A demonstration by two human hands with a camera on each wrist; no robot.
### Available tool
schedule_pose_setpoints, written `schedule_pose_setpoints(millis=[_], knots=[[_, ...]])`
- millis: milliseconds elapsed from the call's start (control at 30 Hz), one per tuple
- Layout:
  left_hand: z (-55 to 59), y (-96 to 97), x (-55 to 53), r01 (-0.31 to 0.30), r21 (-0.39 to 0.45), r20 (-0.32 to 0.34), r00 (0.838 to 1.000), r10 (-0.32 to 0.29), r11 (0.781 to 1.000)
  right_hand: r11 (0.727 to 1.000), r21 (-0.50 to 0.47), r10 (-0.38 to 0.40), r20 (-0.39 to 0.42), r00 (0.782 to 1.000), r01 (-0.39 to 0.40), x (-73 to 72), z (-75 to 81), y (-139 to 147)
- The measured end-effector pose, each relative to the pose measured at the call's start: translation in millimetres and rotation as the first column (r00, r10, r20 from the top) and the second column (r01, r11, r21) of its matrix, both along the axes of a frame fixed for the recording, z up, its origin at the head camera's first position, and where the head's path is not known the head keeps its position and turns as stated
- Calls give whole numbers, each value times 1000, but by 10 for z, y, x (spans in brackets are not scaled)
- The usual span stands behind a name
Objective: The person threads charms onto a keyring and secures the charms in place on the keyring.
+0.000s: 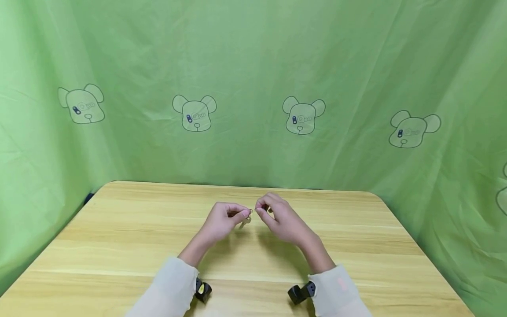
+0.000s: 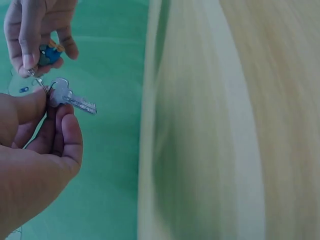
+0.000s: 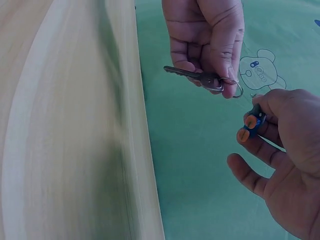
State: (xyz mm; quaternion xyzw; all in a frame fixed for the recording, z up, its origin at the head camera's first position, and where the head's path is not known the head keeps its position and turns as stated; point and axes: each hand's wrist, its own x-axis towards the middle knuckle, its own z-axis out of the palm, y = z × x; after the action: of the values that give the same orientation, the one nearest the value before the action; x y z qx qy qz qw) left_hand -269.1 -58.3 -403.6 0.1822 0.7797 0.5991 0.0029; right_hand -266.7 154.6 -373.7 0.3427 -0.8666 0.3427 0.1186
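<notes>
Above the table, my left hand (image 1: 222, 222) pinches a metal key ring (image 3: 240, 90) between thumb and fingertips. A silver key (image 2: 75, 100) hangs from that ring, its toothed blade pointing away from the fingers. Facing it, my right hand (image 1: 284, 221) pinches a small keychain charm (image 3: 256, 122), blue and grey with orange round ends, by its metal fitting (image 2: 34, 74). The right wrist view shows a narrow gap between the fitting and the ring. In the left wrist view they overlap, and whether they touch there is hard to tell. Fingers partly cover the charm.
Both hands are over the far half of a light wooden table (image 1: 130, 246) with rounded back corners. Behind and beside it hangs a green curtain (image 1: 245, 57) printed with bear heads. Black wrist cameras (image 1: 203, 291) sit by the pale sleeves (image 1: 170, 288).
</notes>
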Motion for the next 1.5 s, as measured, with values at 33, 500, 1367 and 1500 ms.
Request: schedule_pose_setpoints(millis=[33,500,1367,1500], knots=[[10,10,7,-5,-6,-13,1000,4,1000,1000,-3,1,6,1000,-1,0,0,6],[119,37,79,-103,-57,-54,994,100,993,1000,6,14,15,1000,-14,32,47,5],[197,18,107,-93,-37,-51,995,91,995,999,-5,48,-77,996,-49,-4,40,-19],[199,20,108,-89,-41,-72,994,86,995,999,4,40,-82,996,-40,-17,24,-11]])
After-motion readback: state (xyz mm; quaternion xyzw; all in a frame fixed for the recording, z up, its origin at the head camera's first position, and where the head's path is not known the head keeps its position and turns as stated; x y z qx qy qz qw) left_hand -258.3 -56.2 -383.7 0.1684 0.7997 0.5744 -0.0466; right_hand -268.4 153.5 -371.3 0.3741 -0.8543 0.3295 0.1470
